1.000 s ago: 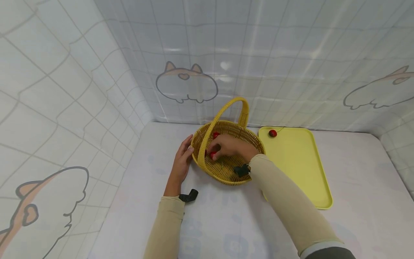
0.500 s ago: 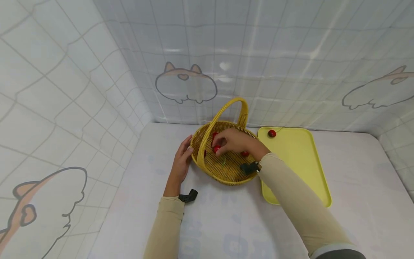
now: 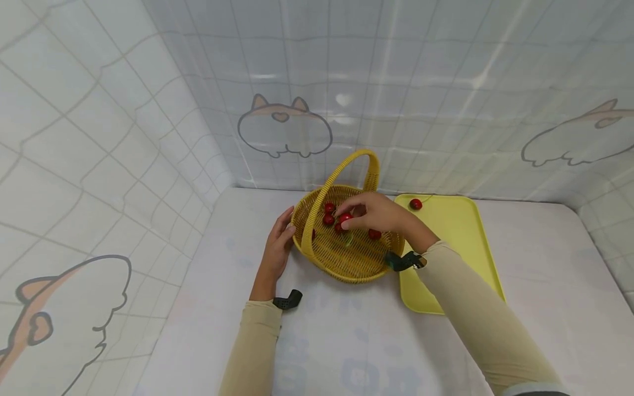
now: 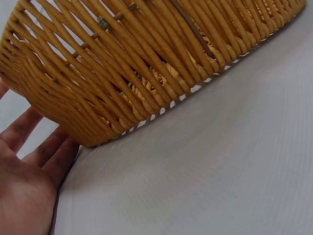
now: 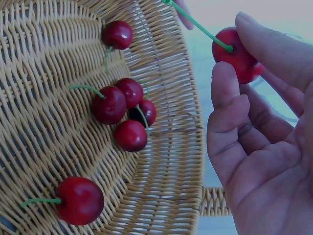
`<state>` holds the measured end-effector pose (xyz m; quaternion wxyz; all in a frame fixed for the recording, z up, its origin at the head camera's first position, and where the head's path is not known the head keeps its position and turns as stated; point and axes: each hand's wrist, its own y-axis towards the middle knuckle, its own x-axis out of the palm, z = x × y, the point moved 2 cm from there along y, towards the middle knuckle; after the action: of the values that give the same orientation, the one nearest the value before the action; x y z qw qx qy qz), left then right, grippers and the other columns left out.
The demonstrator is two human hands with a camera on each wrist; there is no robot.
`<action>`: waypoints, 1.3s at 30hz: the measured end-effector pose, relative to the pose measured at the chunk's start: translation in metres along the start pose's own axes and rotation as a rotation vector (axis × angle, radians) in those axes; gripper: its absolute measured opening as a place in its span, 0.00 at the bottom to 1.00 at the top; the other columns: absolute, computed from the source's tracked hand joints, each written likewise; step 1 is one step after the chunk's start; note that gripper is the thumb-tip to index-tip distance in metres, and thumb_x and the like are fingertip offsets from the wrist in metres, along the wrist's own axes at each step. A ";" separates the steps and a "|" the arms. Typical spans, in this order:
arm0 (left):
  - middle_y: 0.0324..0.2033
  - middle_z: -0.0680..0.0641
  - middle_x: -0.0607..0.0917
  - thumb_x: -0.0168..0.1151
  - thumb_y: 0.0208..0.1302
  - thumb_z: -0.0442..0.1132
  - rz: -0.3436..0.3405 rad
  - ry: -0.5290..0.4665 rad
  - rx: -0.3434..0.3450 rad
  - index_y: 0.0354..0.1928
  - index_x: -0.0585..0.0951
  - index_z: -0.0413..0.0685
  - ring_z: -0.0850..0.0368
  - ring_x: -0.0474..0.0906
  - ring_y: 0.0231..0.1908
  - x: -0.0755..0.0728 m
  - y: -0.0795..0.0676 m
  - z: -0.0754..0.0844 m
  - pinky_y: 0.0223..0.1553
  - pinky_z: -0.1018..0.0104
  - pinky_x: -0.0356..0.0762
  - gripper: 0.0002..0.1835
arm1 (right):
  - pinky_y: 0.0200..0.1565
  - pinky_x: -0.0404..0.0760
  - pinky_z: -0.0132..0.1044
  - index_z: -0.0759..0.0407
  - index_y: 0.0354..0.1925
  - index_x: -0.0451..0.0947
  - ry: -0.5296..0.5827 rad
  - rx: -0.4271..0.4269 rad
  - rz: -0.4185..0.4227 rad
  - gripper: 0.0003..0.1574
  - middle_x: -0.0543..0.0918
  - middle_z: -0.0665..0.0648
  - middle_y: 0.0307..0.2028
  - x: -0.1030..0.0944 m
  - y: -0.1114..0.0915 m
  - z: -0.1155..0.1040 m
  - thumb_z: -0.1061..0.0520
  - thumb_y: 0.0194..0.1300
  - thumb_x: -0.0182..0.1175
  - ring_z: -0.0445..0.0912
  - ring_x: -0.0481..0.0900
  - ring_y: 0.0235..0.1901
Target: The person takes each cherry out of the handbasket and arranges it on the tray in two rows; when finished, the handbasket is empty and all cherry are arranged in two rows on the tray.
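Note:
My right hand pinches a red cherry with a green stem between thumb and fingertips, above the yellow wicker basket. In the right wrist view, several more cherries lie inside the basket: a cluster with one dark red cherry in it, a separate cherry and another cherry nearer the camera. On the basket's left side, my left hand rests against the outer wall. Its fingers look extended along the weave in the left wrist view.
A yellow tray lies right of the basket, partly behind my right forearm. One cherry sits at its far left corner. The basket's tall handle arches over it. A tiled-pattern curtain stands behind the white table.
My right hand has moved back and to the right with the cherry held, uncovering more cherries in the basket. My left hand has stayed at the basket's side.

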<state>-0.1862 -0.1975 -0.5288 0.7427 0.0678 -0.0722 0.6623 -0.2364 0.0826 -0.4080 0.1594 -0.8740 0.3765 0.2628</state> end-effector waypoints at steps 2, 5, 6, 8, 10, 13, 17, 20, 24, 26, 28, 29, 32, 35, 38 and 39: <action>0.74 0.46 0.66 0.51 0.80 0.42 -0.001 0.000 0.000 0.78 0.63 0.58 0.54 0.63 0.72 0.000 0.001 0.000 0.66 0.68 0.67 0.28 | 0.42 0.79 0.42 0.44 0.52 0.85 0.032 0.009 0.016 0.17 0.86 0.50 0.43 -0.003 -0.004 -0.001 0.47 0.66 0.70 0.48 0.79 0.36; 0.74 0.46 0.66 0.51 0.80 0.42 0.000 -0.005 0.000 0.78 0.63 0.57 0.54 0.63 0.72 -0.001 0.001 0.000 0.66 0.68 0.68 0.28 | 0.49 0.80 0.43 0.47 0.52 0.82 0.052 0.015 0.048 0.18 0.85 0.52 0.50 -0.007 -0.009 0.002 0.47 0.66 0.71 0.48 0.80 0.42; 0.74 0.46 0.66 0.51 0.80 0.42 0.001 -0.006 -0.001 0.78 0.63 0.57 0.54 0.63 0.72 -0.001 0.001 0.000 0.65 0.68 0.68 0.28 | 0.50 0.79 0.44 0.49 0.52 0.81 0.066 0.018 0.057 0.18 0.83 0.53 0.51 -0.008 -0.011 0.002 0.48 0.66 0.71 0.49 0.79 0.43; 0.73 0.47 0.66 0.51 0.79 0.42 0.000 -0.005 -0.001 0.78 0.63 0.58 0.54 0.64 0.72 -0.001 0.001 -0.001 0.65 0.68 0.68 0.28 | 0.54 0.79 0.45 0.52 0.52 0.78 0.089 0.018 0.077 0.19 0.82 0.55 0.53 -0.010 -0.015 0.005 0.50 0.66 0.71 0.49 0.79 0.47; 0.73 0.47 0.67 0.52 0.79 0.43 0.000 -0.003 -0.004 0.78 0.64 0.58 0.54 0.64 0.72 -0.002 0.001 -0.002 0.65 0.68 0.68 0.28 | 0.56 0.78 0.47 0.52 0.54 0.78 0.110 0.017 0.093 0.21 0.81 0.56 0.54 -0.011 -0.019 0.007 0.50 0.66 0.70 0.49 0.79 0.51; 0.72 0.47 0.67 0.53 0.78 0.44 -0.003 0.001 0.000 0.77 0.65 0.60 0.53 0.63 0.72 -0.001 0.001 -0.002 0.66 0.68 0.68 0.28 | 0.56 0.79 0.47 0.53 0.56 0.80 0.134 0.011 0.100 0.21 0.82 0.57 0.55 -0.013 -0.025 0.011 0.49 0.68 0.69 0.49 0.81 0.52; 0.72 0.47 0.67 0.54 0.78 0.45 -0.003 -0.002 0.004 0.77 0.65 0.60 0.53 0.63 0.72 -0.001 0.001 -0.003 0.66 0.69 0.68 0.28 | 0.53 0.82 0.45 0.49 0.54 0.83 0.160 0.030 0.131 0.18 0.83 0.54 0.53 -0.015 -0.033 0.017 0.46 0.68 0.68 0.49 0.83 0.50; 0.73 0.46 0.66 0.52 0.79 0.43 -0.005 -0.004 -0.005 0.78 0.64 0.58 0.54 0.63 0.73 0.000 0.001 -0.002 0.66 0.69 0.67 0.28 | 0.51 0.83 0.45 0.52 0.50 0.83 0.225 0.048 0.175 0.17 0.81 0.54 0.50 -0.018 -0.039 0.021 0.48 0.66 0.70 0.50 0.84 0.50; 0.73 0.47 0.66 0.51 0.79 0.42 -0.004 -0.005 -0.009 0.78 0.64 0.58 0.54 0.62 0.73 0.001 0.000 -0.001 0.66 0.69 0.67 0.28 | 0.49 0.85 0.46 0.60 0.53 0.77 0.312 0.044 0.224 0.21 0.79 0.59 0.51 -0.024 -0.047 0.025 0.52 0.67 0.69 0.53 0.85 0.48; 0.73 0.47 0.67 0.52 0.79 0.43 -0.002 -0.007 -0.004 0.77 0.65 0.59 0.53 0.63 0.73 0.002 0.000 -0.001 0.66 0.68 0.67 0.28 | 0.49 0.85 0.46 0.62 0.56 0.76 0.324 0.036 0.249 0.22 0.79 0.60 0.52 -0.027 -0.052 0.026 0.53 0.69 0.67 0.53 0.86 0.47; 0.72 0.47 0.67 0.52 0.79 0.43 -0.003 -0.007 -0.004 0.77 0.65 0.59 0.53 0.63 0.73 0.002 0.000 -0.002 0.66 0.68 0.67 0.28 | 0.48 0.86 0.47 0.63 0.59 0.76 0.337 0.032 0.270 0.23 0.80 0.60 0.52 -0.030 -0.056 0.028 0.53 0.72 0.64 0.53 0.87 0.43; 0.73 0.47 0.67 0.52 0.79 0.43 -0.003 -0.006 -0.005 0.77 0.65 0.59 0.53 0.63 0.73 0.002 0.000 -0.002 0.66 0.68 0.67 0.28 | 0.48 0.86 0.46 0.63 0.60 0.77 0.342 0.028 0.280 0.23 0.80 0.60 0.51 -0.031 -0.059 0.029 0.53 0.72 0.64 0.52 0.86 0.42; 0.73 0.47 0.67 0.52 0.79 0.43 0.000 -0.001 -0.013 0.77 0.64 0.58 0.54 0.63 0.73 0.002 0.000 -0.001 0.66 0.69 0.67 0.28 | 0.46 0.86 0.45 0.62 0.58 0.79 0.366 0.028 0.307 0.21 0.81 0.59 0.49 -0.034 -0.065 0.032 0.53 0.72 0.63 0.51 0.86 0.38; 0.73 0.47 0.66 0.51 0.80 0.43 0.004 0.010 -0.019 0.78 0.64 0.58 0.54 0.62 0.73 0.002 0.001 -0.001 0.66 0.69 0.67 0.27 | 0.46 0.86 0.44 0.59 0.58 0.80 0.388 0.047 0.331 0.21 0.81 0.57 0.52 -0.037 -0.071 0.036 0.54 0.69 0.67 0.48 0.87 0.41; 0.74 0.47 0.66 0.50 0.80 0.43 0.008 0.015 -0.021 0.77 0.64 0.58 0.54 0.62 0.73 0.002 0.001 0.001 0.66 0.69 0.67 0.27 | 0.47 0.86 0.41 0.56 0.60 0.80 0.398 0.074 0.346 0.25 0.81 0.58 0.55 -0.041 -0.076 0.039 0.55 0.66 0.70 0.49 0.88 0.44; 0.73 0.47 0.66 0.51 0.80 0.43 0.009 0.015 -0.020 0.77 0.64 0.58 0.54 0.62 0.73 0.002 0.001 0.001 0.66 0.69 0.67 0.27 | 0.48 0.86 0.40 0.56 0.61 0.79 0.403 0.080 0.349 0.26 0.81 0.60 0.55 -0.042 -0.078 0.041 0.56 0.66 0.70 0.50 0.88 0.45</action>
<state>-0.1866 -0.1956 -0.5275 0.7408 0.0552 -0.0734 0.6654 -0.2168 0.1780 -0.4107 0.0678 -0.8234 0.5558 0.0917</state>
